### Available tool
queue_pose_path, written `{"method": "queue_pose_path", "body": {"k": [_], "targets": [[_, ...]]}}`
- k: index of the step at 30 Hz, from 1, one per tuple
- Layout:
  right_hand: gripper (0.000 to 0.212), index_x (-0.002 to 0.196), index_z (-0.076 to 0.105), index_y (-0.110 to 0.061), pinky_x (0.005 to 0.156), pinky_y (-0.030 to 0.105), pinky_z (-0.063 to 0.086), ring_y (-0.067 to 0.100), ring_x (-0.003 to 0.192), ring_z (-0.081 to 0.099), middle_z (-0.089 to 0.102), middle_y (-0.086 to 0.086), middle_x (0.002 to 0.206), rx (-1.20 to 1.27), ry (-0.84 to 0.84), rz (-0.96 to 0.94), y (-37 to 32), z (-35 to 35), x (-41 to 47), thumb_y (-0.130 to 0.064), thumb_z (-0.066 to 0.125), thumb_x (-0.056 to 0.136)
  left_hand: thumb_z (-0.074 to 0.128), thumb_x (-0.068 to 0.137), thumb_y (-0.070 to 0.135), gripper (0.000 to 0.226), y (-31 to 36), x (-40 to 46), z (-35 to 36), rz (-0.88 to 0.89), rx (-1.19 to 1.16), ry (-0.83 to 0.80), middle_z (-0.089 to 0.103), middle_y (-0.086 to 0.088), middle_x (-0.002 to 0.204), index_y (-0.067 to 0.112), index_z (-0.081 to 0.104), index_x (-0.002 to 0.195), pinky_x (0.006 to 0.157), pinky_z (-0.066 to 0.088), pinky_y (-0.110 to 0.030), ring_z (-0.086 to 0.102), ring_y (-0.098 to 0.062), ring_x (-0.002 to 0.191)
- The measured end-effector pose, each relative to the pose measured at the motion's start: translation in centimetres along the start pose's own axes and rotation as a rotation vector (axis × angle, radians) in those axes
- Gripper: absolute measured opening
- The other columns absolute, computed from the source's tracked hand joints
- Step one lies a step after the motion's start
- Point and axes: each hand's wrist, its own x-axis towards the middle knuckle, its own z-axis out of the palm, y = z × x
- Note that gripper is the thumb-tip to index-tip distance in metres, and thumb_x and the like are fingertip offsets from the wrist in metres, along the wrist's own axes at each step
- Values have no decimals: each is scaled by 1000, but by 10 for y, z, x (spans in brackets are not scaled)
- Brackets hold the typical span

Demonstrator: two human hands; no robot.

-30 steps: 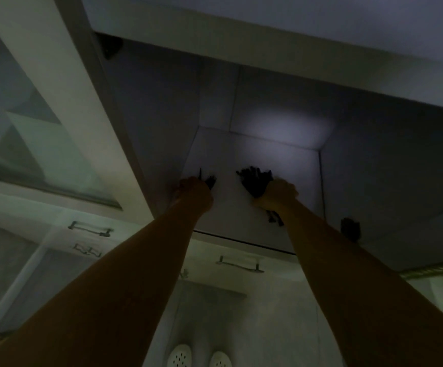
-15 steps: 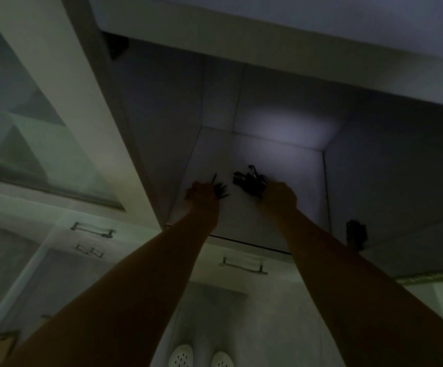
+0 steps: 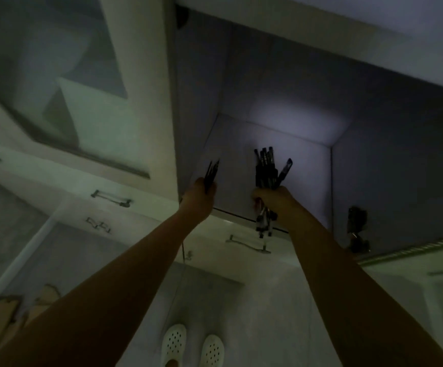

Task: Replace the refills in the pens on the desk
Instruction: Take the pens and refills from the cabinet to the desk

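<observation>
My right hand (image 3: 273, 198) is wrapped round a bundle of pens (image 3: 266, 170); their capped ends fan upward above my fist and their tips poke out below it, over the front edge of the open cabinet (image 3: 331, 186). My left hand (image 3: 199, 200) is closed on a thinner sheaf of refills (image 3: 211, 172), or so I judge them — the light is too poor to be sure they are bare refills and not slim pens; they stick up from between my fingers at a slight lean. Both bundles are held in the air just above the cabinet's lit shelf, well apart from each other, neither resting on anything.

The pens should be light and stiff, with smooth plastic barrels that slide against one another; one on the right already splays away from the rest, so I would grip the bundle round its middle, firmly enough that none slips out. The refills I take to be lighter and thinner, likely to bend or scatter if pinched at one end; best held near their middle, kept parallel, points away from my palm.

The desk is not in view; below me are only drawer handles (image 3: 110, 198) and my white clogs (image 3: 192, 345) on the floor — so no refill has yet been changed, as far as I can judge.
</observation>
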Motion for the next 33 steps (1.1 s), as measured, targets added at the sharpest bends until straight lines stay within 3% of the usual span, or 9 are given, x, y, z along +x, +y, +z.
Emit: {"method": "queue_pose_path", "body": {"k": [3,7,12,17,21,24,27,29,33], "targets": [[12,67,63,-3,50,24,48,21,55,58,62,12,64,12,-70,-23,9,23,-33,-4,66,78,42,100,30,24,-27,-41,-16,-19,-210,3,48,-2,71,8,51,100,57,35,-29,43,-16,57],[9,72,63,-3,56,29,57,14,48,61,63,10,62,-46,-217,-49,29,69,-70,-2,66,81,47,99,28,23,-78,-97,-39,-92,-273,97,50,-3,72,6,54,103,53,37,-25,44,-13,56],[6,76,64,0,82,49,57,29,70,62,64,16,72,-286,-370,-50,57,128,-92,-3,67,80,46,99,30,20,-146,-159,-67,-238,-327,278,50,-3,73,11,53,99,57,39,-30,45,-15,59],[23,99,65,6,84,44,56,34,87,63,65,22,96,-508,-530,-95,72,188,-118,-4,65,78,46,99,28,13,-215,-232,-93,-436,-485,572,47,-2,67,16,51,96,46,37,-25,43,-13,53],[5,73,64,1,76,38,56,29,76,61,64,14,78,-685,-618,-156,83,232,-149,-3,63,77,43,101,30,20,-268,-295,-108,-568,-526,718,45,-3,70,11,47,106,49,37,-29,42,-16,55],[15,62,60,-5,66,28,49,24,70,58,60,9,69,-786,-672,-213,96,265,-177,-4,64,76,41,102,22,22,-304,-347,-114,-654,-682,830,40,-4,63,5,52,111,46,30,-27,35,-17,50],[22,56,57,-8,53,20,43,18,57,55,59,3,52,-893,-735,-260,110,300,-213,-4,63,76,45,101,23,18,-334,-403,-112,-702,-698,938,41,-4,62,6,51,100,45,32,-27,36,-17,49],[22,54,57,-7,54,21,44,19,54,55,58,1,42,-974,-788,-287,124,323,-239,-2,63,75,46,100,26,21,-355,-442,-107,-740,-737,1017,41,-7,64,6,52,100,47,32,-28,36,-19,51],[12,59,60,-5,68,33,50,26,64,59,62,10,59,-1121,-894,-366,165,369,-302,-3,64,70,47,100,24,19,-398,-530,-91,-764,-880,1195,41,-8,64,6,50,96,48,31,-28,36,-19,50]]}}
